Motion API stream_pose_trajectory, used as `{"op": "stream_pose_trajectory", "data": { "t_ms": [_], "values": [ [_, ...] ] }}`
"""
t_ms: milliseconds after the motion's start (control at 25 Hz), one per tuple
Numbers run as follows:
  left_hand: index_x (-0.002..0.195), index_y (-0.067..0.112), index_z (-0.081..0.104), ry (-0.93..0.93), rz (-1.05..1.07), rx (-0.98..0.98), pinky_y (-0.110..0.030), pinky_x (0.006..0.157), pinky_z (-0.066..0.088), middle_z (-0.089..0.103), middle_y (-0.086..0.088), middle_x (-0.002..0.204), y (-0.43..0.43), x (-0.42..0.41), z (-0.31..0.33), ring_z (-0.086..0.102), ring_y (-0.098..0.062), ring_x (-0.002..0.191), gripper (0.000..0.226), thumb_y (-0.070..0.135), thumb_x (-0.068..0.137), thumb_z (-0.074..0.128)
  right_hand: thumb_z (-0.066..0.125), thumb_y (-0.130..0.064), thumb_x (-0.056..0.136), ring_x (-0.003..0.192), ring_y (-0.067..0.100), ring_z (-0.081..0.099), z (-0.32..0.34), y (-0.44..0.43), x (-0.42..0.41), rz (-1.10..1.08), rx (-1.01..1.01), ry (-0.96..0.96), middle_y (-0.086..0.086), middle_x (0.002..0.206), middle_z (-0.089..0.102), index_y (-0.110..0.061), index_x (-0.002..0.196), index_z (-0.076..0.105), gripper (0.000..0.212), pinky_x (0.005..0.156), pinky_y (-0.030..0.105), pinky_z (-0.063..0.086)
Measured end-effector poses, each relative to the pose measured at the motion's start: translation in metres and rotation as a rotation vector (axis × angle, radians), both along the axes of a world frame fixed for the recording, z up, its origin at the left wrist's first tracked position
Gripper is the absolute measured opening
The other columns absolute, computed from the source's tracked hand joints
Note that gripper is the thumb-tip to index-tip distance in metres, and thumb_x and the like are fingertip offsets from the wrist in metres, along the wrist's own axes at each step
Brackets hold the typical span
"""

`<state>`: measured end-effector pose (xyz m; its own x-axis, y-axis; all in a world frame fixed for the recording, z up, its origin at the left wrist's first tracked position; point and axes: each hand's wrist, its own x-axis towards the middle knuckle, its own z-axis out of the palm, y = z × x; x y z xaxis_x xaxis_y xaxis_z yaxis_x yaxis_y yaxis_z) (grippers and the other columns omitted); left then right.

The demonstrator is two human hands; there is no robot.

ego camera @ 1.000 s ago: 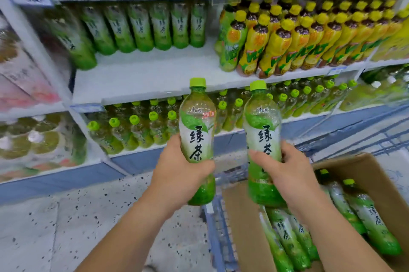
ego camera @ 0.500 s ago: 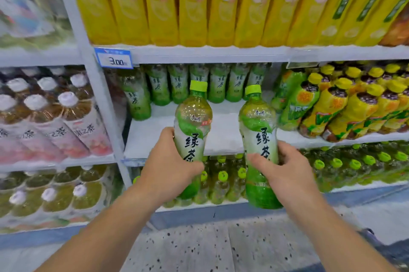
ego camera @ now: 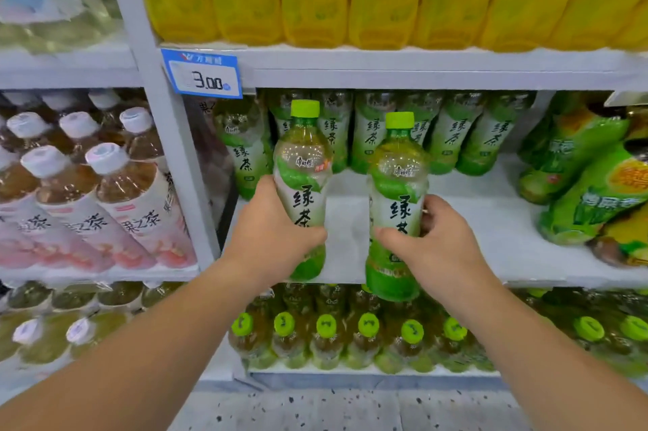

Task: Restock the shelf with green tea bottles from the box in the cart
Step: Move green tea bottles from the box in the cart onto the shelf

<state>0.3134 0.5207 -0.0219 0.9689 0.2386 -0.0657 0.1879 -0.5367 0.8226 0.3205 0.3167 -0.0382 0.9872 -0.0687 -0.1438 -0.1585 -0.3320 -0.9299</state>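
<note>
White metal shelf (ego camera: 491,220) spans the view. Its front is bare and a back row (ego camera: 452,136) of green tea bottles stands behind, so the gap looks meant for new stock. The left bottle (ego camera: 305,185) and right bottle (ego camera: 399,192) are upright, labels outward, just before the shelf edge, likely ready to be set down standing. The left hand (ego camera: 273,241) wraps one and the right hand (ego camera: 438,248) grasps the other. The shelf looks smooth and level; speckled floor (ego camera: 350,409) lies below, a small price tag (ego camera: 201,73) above.
</note>
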Motion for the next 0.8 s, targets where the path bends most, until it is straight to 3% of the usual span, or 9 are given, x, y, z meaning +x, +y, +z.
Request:
{"op": "stream_pose_trajectory", "data": {
  "t_ms": [280,400,480,560,640,720,800],
  "values": [
    [0.116,0.033,0.041,-0.156,0.020,-0.067,-0.015,0.068,0.045,0.060,0.020,0.099,0.022,0.046,-0.040,0.060,0.008,0.088,0.066,0.022,0.071,0.088,0.080,-0.019,0.076,0.094,0.006,0.065,-0.025,0.032,0.058,-0.010,0.003,-0.098,-0.010,0.105,0.068,-0.026,0.122,0.051,0.055,0.084,0.033,0.054],
    [0.125,0.036,0.037,-0.223,-0.012,-0.162,-0.013,0.080,0.047,0.059,0.023,0.107,0.025,0.052,-0.055,0.058,0.015,0.097,0.073,0.012,0.075,0.084,0.078,-0.013,0.078,0.085,-0.008,0.062,-0.035,0.035,0.065,0.012,-0.006,-0.120,-0.013,0.101,0.066,-0.028,0.119,0.049,0.053,0.073,0.016,0.051],
    [0.126,0.036,0.040,-0.234,0.000,-0.214,-0.019,0.086,0.049,0.061,0.021,0.110,0.028,0.053,-0.060,0.060,0.008,0.101,0.070,0.013,0.077,0.083,0.076,-0.010,0.077,0.074,-0.017,0.060,-0.038,0.036,0.067,0.018,-0.036,-0.145,-0.014,0.096,0.065,-0.027,0.119,0.049,0.052,0.059,0.003,0.045],
    [0.125,0.035,0.046,-0.208,0.020,-0.216,-0.020,0.086,0.050,0.063,0.017,0.112,0.026,0.048,-0.065,0.061,0.002,0.103,0.061,0.018,0.078,0.083,0.078,-0.010,0.077,0.072,-0.022,0.058,-0.041,0.034,0.064,0.032,-0.056,-0.116,-0.016,0.096,0.064,-0.027,0.118,0.049,0.053,0.057,0.000,0.043],
    [0.123,0.032,0.056,-0.182,0.082,-0.144,-0.022,0.092,0.050,0.057,0.010,0.117,0.025,0.039,-0.080,0.060,-0.004,0.104,0.054,0.023,0.078,0.084,0.083,-0.017,0.077,0.081,-0.020,0.060,-0.052,0.031,0.056,0.062,-0.087,-0.064,-0.018,0.101,0.063,-0.030,0.116,0.050,0.053,0.063,0.001,0.045],
    [0.119,0.029,0.063,-0.201,0.154,-0.114,-0.028,0.099,0.050,0.053,0.003,0.118,0.026,0.032,-0.097,0.061,-0.009,0.102,0.047,0.030,0.077,0.084,0.085,-0.025,0.075,0.097,-0.004,0.065,-0.063,0.029,0.048,0.049,-0.167,-0.069,-0.016,0.108,0.067,-0.029,0.118,0.058,0.051,0.081,0.013,0.051],
    [0.118,0.029,0.067,-0.216,0.170,-0.109,-0.031,0.097,0.053,0.062,0.003,0.113,0.028,0.033,-0.108,0.065,-0.009,0.099,0.043,0.038,0.078,0.082,0.084,-0.028,0.077,0.099,0.006,0.066,-0.071,0.029,0.054,0.041,-0.206,-0.093,-0.017,0.103,0.068,-0.028,0.119,0.062,0.047,0.087,0.023,0.050]
  ]
}}
